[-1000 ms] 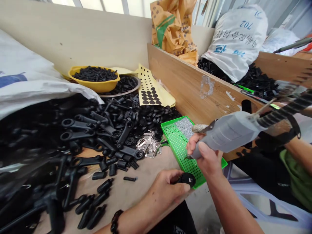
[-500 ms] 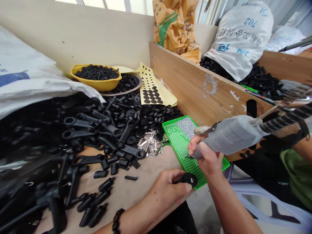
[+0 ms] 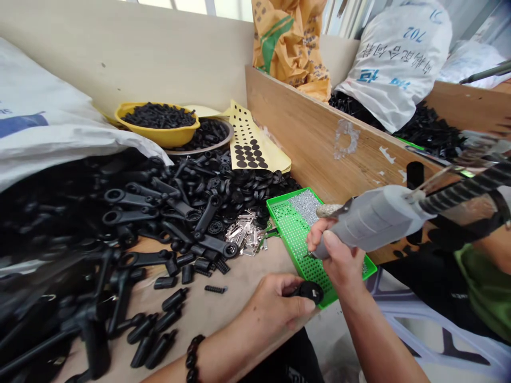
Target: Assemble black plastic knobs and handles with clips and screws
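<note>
My left hand (image 3: 281, 303) grips a round black plastic part (image 3: 310, 291) between thumb and fingers, at the near edge of the green tray (image 3: 295, 255). Most of that part is hidden by the fingers. Wrapped around a grey electric screwdriver (image 3: 375, 218) is my right hand (image 3: 339, 252), over the right side of the tray. The tool's tip points down and left, above the tray's perforated bottom and apart from the black part. Small silver screws (image 3: 305, 206) lie heaped at the tray's far end.
Black plastic arms (image 3: 138, 215) and caps pile up on the left, beside silver metal clips (image 3: 244, 234). Behind stand a yellow basin (image 3: 159, 130) of black pieces and a sheet of black round stickers (image 3: 249, 143). A wooden divider (image 3: 315, 143) runs along the right. Another person's green clothing (image 3: 483, 287) shows there.
Both hands keep nearly the same place and grip. The black part in my left hand is tilted slightly differently. The view has shifted a little.
</note>
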`<state>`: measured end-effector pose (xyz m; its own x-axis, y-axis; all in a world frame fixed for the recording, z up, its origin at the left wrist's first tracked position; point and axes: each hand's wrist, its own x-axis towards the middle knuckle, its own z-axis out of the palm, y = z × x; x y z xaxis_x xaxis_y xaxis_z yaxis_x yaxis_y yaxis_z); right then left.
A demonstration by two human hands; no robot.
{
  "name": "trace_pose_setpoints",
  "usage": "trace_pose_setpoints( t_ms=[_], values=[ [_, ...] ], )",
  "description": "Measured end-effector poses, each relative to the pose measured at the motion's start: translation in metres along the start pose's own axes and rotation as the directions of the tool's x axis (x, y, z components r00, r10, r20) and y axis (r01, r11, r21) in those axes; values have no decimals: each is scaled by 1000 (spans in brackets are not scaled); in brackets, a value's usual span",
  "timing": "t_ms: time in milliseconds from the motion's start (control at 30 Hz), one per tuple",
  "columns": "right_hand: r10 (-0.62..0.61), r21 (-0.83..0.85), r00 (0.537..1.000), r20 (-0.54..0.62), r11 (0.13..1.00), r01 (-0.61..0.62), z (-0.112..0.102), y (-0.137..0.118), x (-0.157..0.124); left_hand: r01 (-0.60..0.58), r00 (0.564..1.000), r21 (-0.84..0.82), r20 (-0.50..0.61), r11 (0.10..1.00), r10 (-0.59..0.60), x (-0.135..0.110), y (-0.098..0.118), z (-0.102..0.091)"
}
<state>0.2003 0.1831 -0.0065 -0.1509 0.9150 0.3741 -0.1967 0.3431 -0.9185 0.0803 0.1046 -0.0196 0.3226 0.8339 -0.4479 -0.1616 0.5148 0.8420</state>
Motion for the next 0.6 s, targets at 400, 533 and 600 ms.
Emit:
trace_pose_setpoints(
  t_ms=[400,533,600],
  values=[
    [-63,158,997,40,986,56,7,-77,-5,19,1000,-61,-20,998,-20,-6,12,2],
    [-58,130,994,90,990,46,6,-87,-16,-7,1000,-81,8,997,8,-5,10,2],
    [-42,114,994,103,993,30,5,-84,-20,-17,1000,-72,14,997,18,-5,9,2]
  ],
)
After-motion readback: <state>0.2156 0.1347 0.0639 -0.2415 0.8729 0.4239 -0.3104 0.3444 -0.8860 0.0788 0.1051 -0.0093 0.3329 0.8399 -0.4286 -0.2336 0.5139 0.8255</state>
